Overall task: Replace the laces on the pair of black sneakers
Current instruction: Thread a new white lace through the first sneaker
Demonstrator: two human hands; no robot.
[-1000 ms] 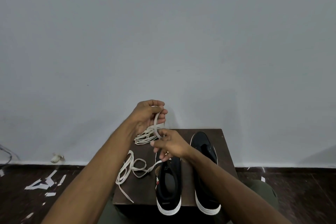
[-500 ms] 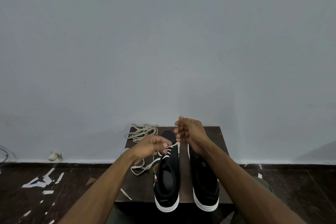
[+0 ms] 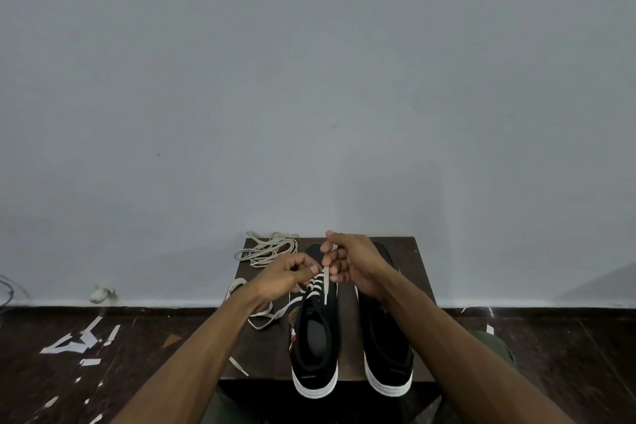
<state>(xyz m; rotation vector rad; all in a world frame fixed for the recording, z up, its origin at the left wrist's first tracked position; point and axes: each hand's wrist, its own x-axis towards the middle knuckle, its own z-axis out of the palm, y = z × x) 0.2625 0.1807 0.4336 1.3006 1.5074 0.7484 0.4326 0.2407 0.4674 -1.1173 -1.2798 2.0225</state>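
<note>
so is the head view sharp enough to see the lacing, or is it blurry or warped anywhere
Head view: the white lace crossing the left sneaker reads clearly against the black; both hands look sharp. Light is dim and even, without glare; a soft shadow falls on the wall at lower right. The skirting line bows slightly, wide-angle distortion.

Your two black sneakers stand side by side on the desk, white-soled heels toward you. The left sneaker is partly threaded with a white lace; the right sneaker shows none. A loose lace bundle lies at the desk's far-left corner.
</note>
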